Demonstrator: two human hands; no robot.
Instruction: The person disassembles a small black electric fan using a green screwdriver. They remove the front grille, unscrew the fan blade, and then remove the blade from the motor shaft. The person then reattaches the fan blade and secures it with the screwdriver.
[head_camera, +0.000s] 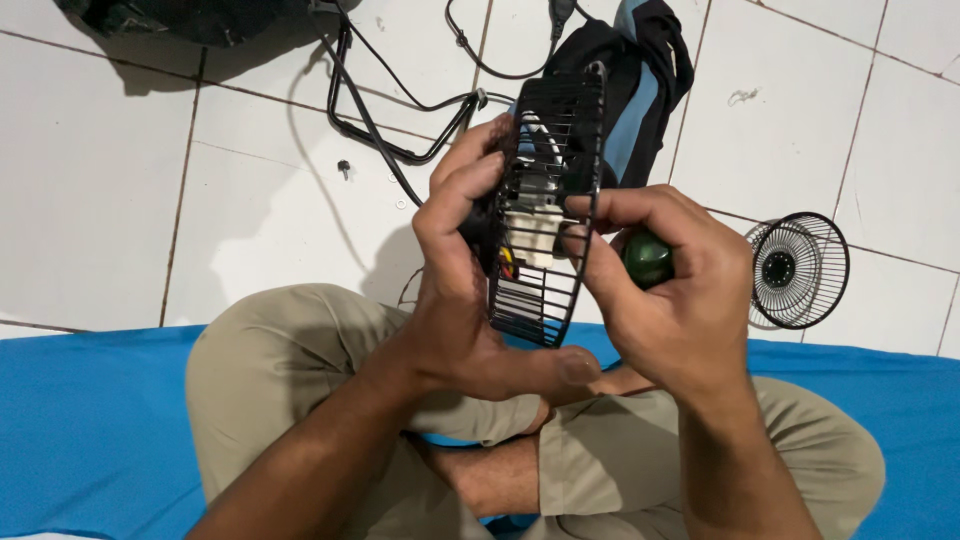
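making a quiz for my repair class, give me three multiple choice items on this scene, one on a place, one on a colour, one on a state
1. Where does the round black wire fan guard lie?
A. on the white tiled floor, to the person's right
B. on the blue mat
C. on the person's lap

2. What colour is the tool handle in the right hand?
A. red
B. dark green
C. yellow

3. How is the black fan grille with its motor held?
A. lying flat on the floor
B. hanging from a cord
C. raised on edge in the grip of the left hand

Answers:
1 A, it rests on the tiles just beyond the blue mat.
2 B, a dark green rounded end shows between the fingers.
3 C, the left fingers wrap round its back, above the lap.
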